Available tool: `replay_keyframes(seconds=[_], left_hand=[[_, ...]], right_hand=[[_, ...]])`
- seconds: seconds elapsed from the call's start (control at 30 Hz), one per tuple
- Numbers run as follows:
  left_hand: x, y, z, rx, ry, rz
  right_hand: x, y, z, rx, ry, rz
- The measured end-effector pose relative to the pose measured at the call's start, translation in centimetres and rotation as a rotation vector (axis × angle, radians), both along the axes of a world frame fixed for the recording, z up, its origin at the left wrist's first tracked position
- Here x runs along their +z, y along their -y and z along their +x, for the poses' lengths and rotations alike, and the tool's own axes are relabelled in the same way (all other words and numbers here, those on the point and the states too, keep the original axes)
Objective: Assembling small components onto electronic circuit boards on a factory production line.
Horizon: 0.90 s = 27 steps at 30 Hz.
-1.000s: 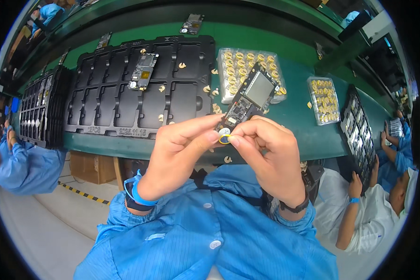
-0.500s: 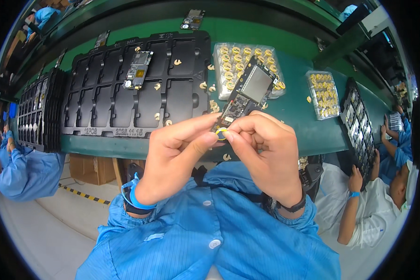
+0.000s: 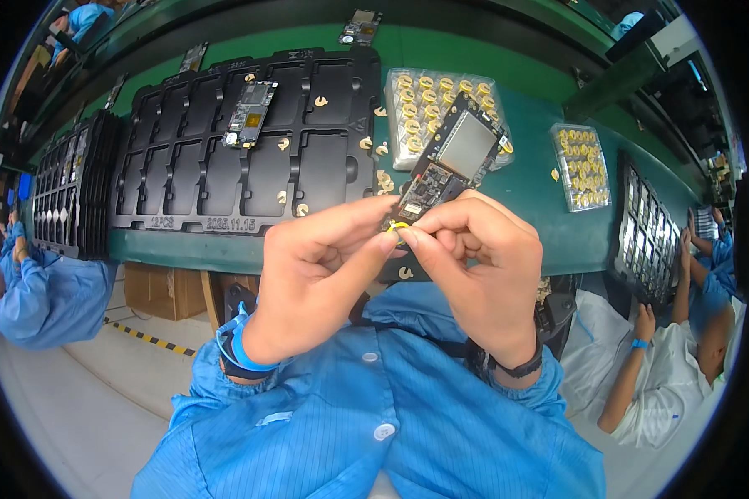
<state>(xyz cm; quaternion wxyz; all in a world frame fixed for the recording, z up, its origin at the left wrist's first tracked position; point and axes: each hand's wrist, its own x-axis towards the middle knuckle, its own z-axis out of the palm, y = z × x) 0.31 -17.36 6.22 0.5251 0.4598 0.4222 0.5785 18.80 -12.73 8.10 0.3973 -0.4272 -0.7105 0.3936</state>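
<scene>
Both hands are together in front of my chest, gripping the near end of a black circuit board (image 3: 429, 188) with a silver metal shield on its far half. My left hand (image 3: 320, 270) pinches the board's near end from the left between thumb and fingers. From the other side, my right hand (image 3: 484, 270) closes on the same end, its other fingers curled in. Both thumb tips press by a small round yellow-rimmed part (image 3: 398, 226), which looks like a coin cell. The fingers hide much of it and the board's underside.
A black compartment tray (image 3: 187, 220) bears one board (image 3: 250, 114) and several loose cream-coloured clips. Clear trays of yellow-rimmed cells (image 3: 404, 158) (image 3: 583, 166) stand beyond and right. Stacked black trays (image 3: 96, 187) stand left. A co-worker's hand (image 3: 643, 323) touches a filled tray (image 3: 645, 229).
The view has shifted slightly. My hands keep nearly the same grip, with the thumbs closer together over the yellow-rimmed part, which shows less now.
</scene>
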Motion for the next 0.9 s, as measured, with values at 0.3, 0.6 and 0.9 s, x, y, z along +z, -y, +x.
replay_keyframes(seconds=[0.3,0.6,0.9], left_hand=[[0.5,-0.53,-0.01,-0.009,0.066,-0.04],[0.23,-0.82,-0.15,-0.004,0.119,-0.159],[0.22,-0.7,-0.26,0.016,0.182,-0.2]], right_hand=[[-0.87,-0.14,0.13,0.061,0.014,0.351],[-0.45,-0.6,0.54,0.122,0.046,0.268],[-0.23,-0.57,0.35,0.136,0.123,0.366]])
